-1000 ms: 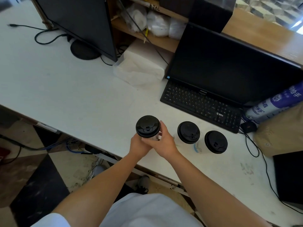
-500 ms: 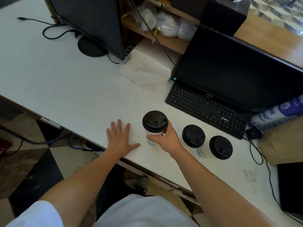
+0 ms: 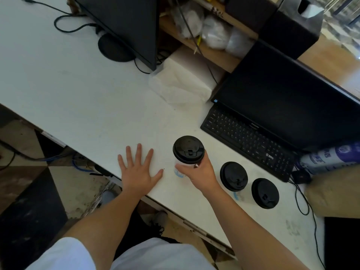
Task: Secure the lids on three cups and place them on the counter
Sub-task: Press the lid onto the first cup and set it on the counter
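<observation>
Three cups with black lids stand in a row on the white counter [image 3: 81,98] near its front edge. My right hand [image 3: 198,172] is wrapped around the side of the left cup [image 3: 188,150], whose base rests on the counter. The middle cup [image 3: 233,176] and the right cup [image 3: 265,192] stand free to the right of that hand, lids on. My left hand [image 3: 139,170] lies flat on the counter with fingers spread, a little left of the held cup and not touching it.
A black keyboard [image 3: 247,141] and monitor [image 3: 288,102] sit behind the cups. A second monitor [image 3: 124,22] and a white napkin stack [image 3: 181,82] are further back. A purple-and-white roll [image 3: 331,158], a brown bag [image 3: 335,193] and cables lie at the right.
One second ago both hands held the left cup. My left hand has let go and moved left to lie flat on the counter. The cup has been lowered onto the counter.
</observation>
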